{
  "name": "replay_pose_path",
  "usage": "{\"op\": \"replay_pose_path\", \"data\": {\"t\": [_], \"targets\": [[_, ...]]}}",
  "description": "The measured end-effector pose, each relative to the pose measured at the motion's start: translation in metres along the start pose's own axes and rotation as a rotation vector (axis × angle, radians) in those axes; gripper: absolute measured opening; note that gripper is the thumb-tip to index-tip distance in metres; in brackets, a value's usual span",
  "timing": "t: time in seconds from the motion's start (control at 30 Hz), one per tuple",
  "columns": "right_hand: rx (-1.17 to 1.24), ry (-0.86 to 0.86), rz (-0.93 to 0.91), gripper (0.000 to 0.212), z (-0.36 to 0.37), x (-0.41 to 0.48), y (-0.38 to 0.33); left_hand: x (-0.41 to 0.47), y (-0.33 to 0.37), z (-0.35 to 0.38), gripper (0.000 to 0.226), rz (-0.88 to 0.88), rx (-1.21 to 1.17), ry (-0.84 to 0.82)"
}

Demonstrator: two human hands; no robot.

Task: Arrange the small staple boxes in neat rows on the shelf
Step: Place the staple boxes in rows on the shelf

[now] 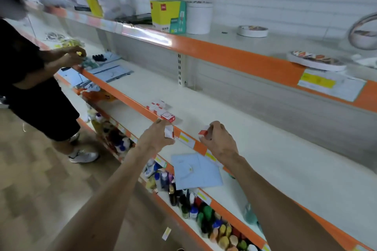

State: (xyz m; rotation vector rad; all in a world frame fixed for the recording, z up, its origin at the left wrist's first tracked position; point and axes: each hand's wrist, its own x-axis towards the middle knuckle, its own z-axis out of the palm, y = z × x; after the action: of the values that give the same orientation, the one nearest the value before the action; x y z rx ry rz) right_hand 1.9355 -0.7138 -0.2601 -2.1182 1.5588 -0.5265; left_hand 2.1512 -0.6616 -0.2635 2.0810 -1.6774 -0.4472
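Several small red-and-white staple boxes (160,109) lie in a short row along the front edge of the white middle shelf (234,128). My left hand (158,135) pinches one staple box (169,131) just in front of the shelf's orange lip, right below the near end of the row. My right hand (218,138) grips another red-and-white staple box (204,131) over the shelf edge, a little to the right of the row.
Another person in black (30,87) stands at the left, hands on the same shelf. Above, the top shelf bears a yellow-green box (168,16), a white tub (199,17) and round tins. A blue envelope (195,171) and several bottles (204,216) fill the lower shelves.
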Motion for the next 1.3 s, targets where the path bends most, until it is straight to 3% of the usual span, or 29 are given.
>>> {"op": "replay_pose_path", "data": {"t": [0.5,0.83,1.03,1.3], "targets": [[0.075,0.067,0.156,0.051,0.079,0.170,-0.074,0.172,-0.104,-0.072,0.061,0.085,0.025,-0.066],[0.020,0.136,0.372,0.046,0.091,0.189,-0.054,0.260,-0.113,-0.043,0.057,0.300,0.023,-0.235],[0.077,0.273,0.599,0.037,0.102,0.195,-0.057,0.304,-0.119,-0.031,0.056,0.481,-0.020,-0.413],[0.063,0.284,0.714,0.044,0.134,0.195,-0.083,0.330,-0.123,-0.014,0.061,0.618,-0.085,-0.553]]}}
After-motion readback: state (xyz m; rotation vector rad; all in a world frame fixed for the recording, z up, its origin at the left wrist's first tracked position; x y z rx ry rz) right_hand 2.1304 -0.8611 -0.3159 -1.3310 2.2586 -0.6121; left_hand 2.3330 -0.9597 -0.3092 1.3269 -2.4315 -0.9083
